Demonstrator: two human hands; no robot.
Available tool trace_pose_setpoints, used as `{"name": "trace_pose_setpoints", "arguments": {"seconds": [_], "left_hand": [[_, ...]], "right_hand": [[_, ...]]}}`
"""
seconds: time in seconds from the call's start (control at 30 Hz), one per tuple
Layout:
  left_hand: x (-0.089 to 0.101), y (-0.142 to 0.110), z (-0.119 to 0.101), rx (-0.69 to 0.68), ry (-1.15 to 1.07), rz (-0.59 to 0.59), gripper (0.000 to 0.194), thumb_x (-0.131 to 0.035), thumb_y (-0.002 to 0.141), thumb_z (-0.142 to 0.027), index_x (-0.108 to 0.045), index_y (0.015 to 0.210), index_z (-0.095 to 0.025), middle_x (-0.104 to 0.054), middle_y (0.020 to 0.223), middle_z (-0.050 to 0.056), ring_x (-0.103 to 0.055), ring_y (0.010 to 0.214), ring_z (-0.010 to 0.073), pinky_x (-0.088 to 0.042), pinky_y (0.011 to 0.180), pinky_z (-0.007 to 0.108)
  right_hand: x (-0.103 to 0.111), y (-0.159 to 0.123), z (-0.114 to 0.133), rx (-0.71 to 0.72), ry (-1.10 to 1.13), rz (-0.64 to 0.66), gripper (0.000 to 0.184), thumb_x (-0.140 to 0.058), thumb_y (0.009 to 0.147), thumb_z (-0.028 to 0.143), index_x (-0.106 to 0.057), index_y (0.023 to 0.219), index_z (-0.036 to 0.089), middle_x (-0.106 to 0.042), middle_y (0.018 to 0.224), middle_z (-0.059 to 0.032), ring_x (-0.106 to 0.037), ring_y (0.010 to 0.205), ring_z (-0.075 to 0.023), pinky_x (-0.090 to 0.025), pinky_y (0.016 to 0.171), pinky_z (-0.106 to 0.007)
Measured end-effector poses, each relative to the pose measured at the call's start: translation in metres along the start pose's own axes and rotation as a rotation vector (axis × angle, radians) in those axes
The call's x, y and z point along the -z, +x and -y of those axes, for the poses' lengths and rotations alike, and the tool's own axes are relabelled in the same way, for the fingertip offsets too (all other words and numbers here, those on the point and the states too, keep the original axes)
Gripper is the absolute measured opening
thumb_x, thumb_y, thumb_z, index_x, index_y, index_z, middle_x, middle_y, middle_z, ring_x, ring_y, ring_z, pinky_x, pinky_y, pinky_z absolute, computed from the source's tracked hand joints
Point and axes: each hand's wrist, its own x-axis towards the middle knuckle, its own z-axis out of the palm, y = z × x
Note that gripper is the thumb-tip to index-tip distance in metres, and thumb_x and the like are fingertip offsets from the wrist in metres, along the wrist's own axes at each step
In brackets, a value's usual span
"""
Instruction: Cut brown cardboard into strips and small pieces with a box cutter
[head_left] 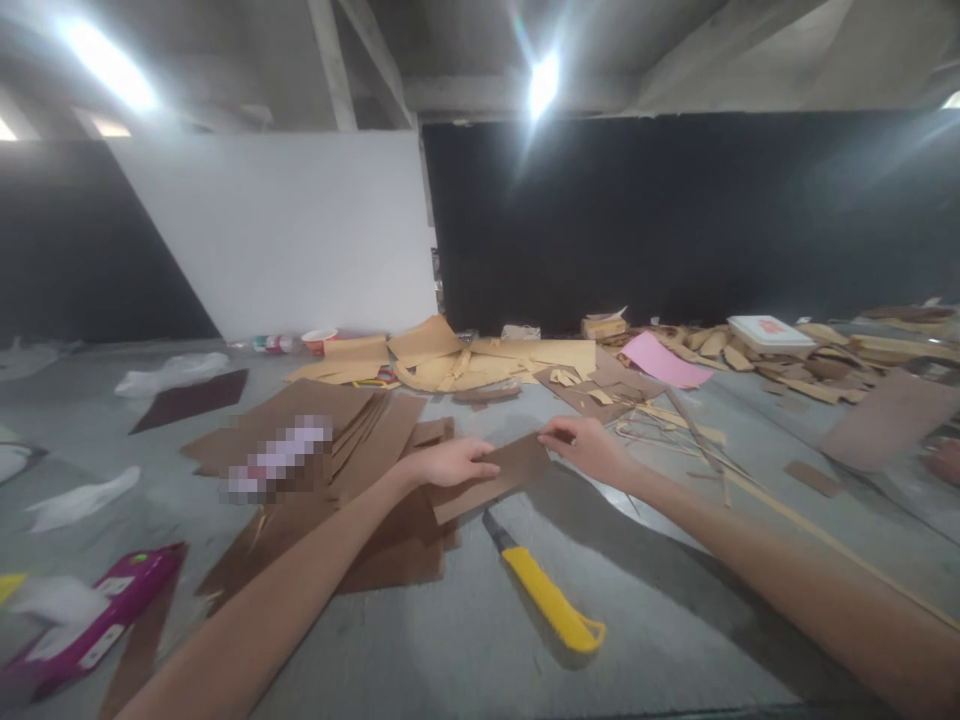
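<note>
A rectangular piece of thin brown sheet [506, 472], leather or card, lies tilted between my hands, partly raised off the table. My left hand [450, 465] rests on its left part, with fingers stretched out over the surface. At its upper right corner, my right hand [589, 445] pinches the edge between thumb and fingers. A yellow-handled utility knife [551, 600] lies just below the piece, its dark blade pointing up and left towards it. Stacked brown sheets [401, 545] lie under and left of my left forearm.
A purple box-like object [112, 620] lies at the lower left, near white plastic scraps [86, 500]. Yellowish offcuts [525, 355], a pink sheet [664, 360] and a white box [771, 335] line the back. Thin strips [787, 515] trail across the right. Another person's hand [943, 460] shows at the right edge.
</note>
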Motion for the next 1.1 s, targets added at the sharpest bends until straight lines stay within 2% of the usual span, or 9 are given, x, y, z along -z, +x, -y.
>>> {"name": "trace_pose_setpoints", "arguments": {"seconds": [0.07, 0.17, 0.27, 0.4, 0.53, 0.7, 0.8, 0.93, 1.1], "left_hand": [[-0.003, 0.0, -0.001, 0.023, 0.091, -0.062, 0.037, -0.054, 0.102, -0.053, -0.066, 0.088, -0.02, -0.069, 0.084, 0.003, -0.064, 0.079, 0.0215, -0.042, 0.068, 0.029], [-0.013, 0.004, -0.001, 0.027, 0.266, -0.286, 0.027, -0.058, 0.101, -0.043, -0.07, 0.106, -0.019, -0.074, 0.105, 0.009, -0.068, 0.103, 0.0284, -0.049, 0.088, 0.036], [-0.027, 0.009, -0.002, -0.036, 0.372, -0.454, 0.039, -0.065, 0.099, -0.038, -0.065, 0.133, -0.018, -0.068, 0.133, 0.014, -0.058, 0.131, 0.0332, -0.045, 0.112, 0.045], [-0.042, 0.014, 0.001, -0.181, 0.384, -0.447, 0.052, -0.065, 0.101, -0.041, -0.056, 0.149, -0.021, -0.059, 0.151, 0.013, -0.05, 0.142, 0.0314, -0.04, 0.12, 0.047], [-0.05, 0.016, 0.006, -0.223, 0.383, -0.401, 0.037, -0.054, 0.108, -0.037, -0.067, 0.139, -0.022, -0.06, 0.151, 0.013, -0.051, 0.142, 0.0294, -0.041, 0.12, 0.047], [-0.053, 0.02, 0.011, -0.226, 0.354, -0.409, 0.031, -0.053, 0.108, -0.034, -0.074, 0.127, -0.022, -0.063, 0.147, 0.012, -0.053, 0.14, 0.0292, -0.041, 0.119, 0.048], [-0.054, 0.022, 0.013, -0.263, 0.348, -0.427, 0.028, -0.054, 0.108, -0.033, -0.074, 0.124, -0.022, -0.062, 0.147, 0.012, -0.053, 0.138, 0.0279, -0.041, 0.119, 0.047], [-0.055, 0.022, 0.013, -0.256, 0.331, -0.428, 0.024, -0.056, 0.107, -0.032, -0.071, 0.122, -0.021, -0.061, 0.147, 0.012, -0.052, 0.138, 0.0282, -0.04, 0.119, 0.047], [-0.055, 0.019, 0.011, -0.219, 0.26, -0.412, 0.036, -0.055, 0.107, -0.033, -0.06, 0.141, -0.023, -0.063, 0.145, 0.012, -0.054, 0.138, 0.027, -0.042, 0.118, 0.045]], "right_hand": [[-0.003, -0.002, -0.005, -0.023, 0.034, -0.015, 0.03, -0.06, 0.097, 0.042, -0.078, 0.085, 0.021, -0.076, 0.076, -0.0014, -0.064, 0.069, -0.0179, -0.044, 0.064, -0.027], [-0.004, -0.005, -0.015, -0.093, 0.05, -0.047, 0.032, -0.061, 0.096, 0.043, -0.078, 0.082, 0.02, -0.075, 0.072, -0.0003, -0.063, 0.067, -0.0174, -0.042, 0.063, -0.027], [-0.005, -0.005, -0.021, -0.133, 0.009, -0.045, 0.032, -0.06, 0.096, 0.041, -0.079, 0.081, 0.019, -0.076, 0.073, -0.0008, -0.064, 0.067, -0.0176, -0.041, 0.062, -0.027], [-0.015, -0.003, -0.026, -0.101, -0.078, -0.066, 0.028, -0.061, 0.096, 0.037, -0.08, 0.083, 0.02, -0.078, 0.077, -0.0021, -0.066, 0.07, -0.0184, -0.042, 0.064, -0.028], [-0.025, -0.002, -0.035, -0.003, -0.169, -0.085, 0.026, -0.061, 0.099, 0.034, -0.08, 0.084, 0.022, -0.079, 0.081, -0.0033, -0.067, 0.072, -0.0185, -0.045, 0.069, -0.028], [-0.027, -0.007, -0.04, 0.3, -0.273, -0.038, 0.032, -0.051, 0.107, 0.028, -0.08, 0.096, 0.023, -0.078, 0.089, -0.0066, -0.07, 0.081, -0.0193, -0.049, 0.077, -0.029], [-0.027, -0.012, -0.039, 0.441, -0.386, 0.034, 0.035, -0.046, 0.11, 0.028, -0.079, 0.1, 0.02, -0.074, 0.086, -0.0079, -0.068, 0.079, -0.0194, -0.049, 0.075, -0.029], [-0.031, -0.017, -0.038, 0.484, -0.482, 0.097, 0.037, -0.043, 0.112, 0.028, -0.076, 0.099, 0.018, -0.07, 0.083, -0.0071, -0.063, 0.072, -0.0178, -0.047, 0.072, -0.03], [-0.033, -0.016, -0.031, 0.473, -0.447, 0.134, 0.033, -0.045, 0.111, 0.026, -0.075, 0.101, 0.018, -0.07, 0.083, -0.0065, -0.064, 0.072, -0.0178, -0.046, 0.071, -0.03]]}}
